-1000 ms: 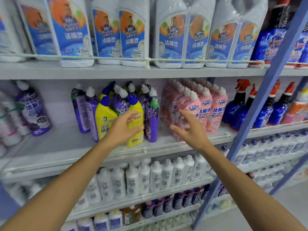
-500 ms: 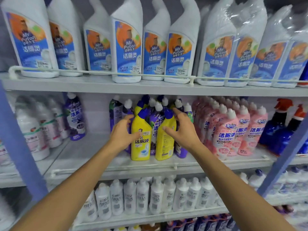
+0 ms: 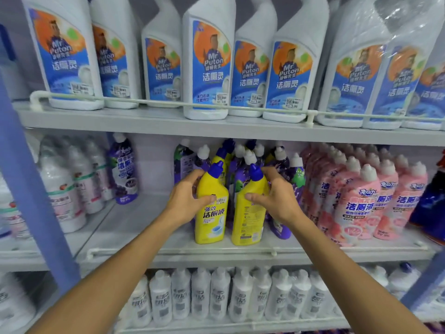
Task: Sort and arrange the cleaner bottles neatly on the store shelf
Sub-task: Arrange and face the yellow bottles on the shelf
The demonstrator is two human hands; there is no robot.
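Observation:
Two yellow cleaner bottles with blue caps stand at the front of the middle shelf [image 3: 144, 239]. My left hand [image 3: 186, 201] grips the left yellow bottle [image 3: 213, 220], whose label faces me. My right hand [image 3: 277, 198] grips the right yellow bottle [image 3: 248, 220], which shows its back label. Both bottles rest upright on the shelf. Behind them crowd several purple bottles [image 3: 284, 165] with white caps, mixed with more yellow ones [image 3: 222, 155].
Pink bottles [image 3: 361, 201] fill the shelf to the right. One purple bottle [image 3: 125, 169] and wrapped white bottles [image 3: 62, 189] stand to the left, with bare shelf between. Large white bottles [image 3: 209, 66] line the shelf above, small white ones [image 3: 216, 292] the shelf below. A blue upright [image 3: 31, 189] stands left.
My right hand came over from the pink bottles to the right yellow bottle. Both hands have closed around the two yellow bottles. My view has shifted right and moved closer.

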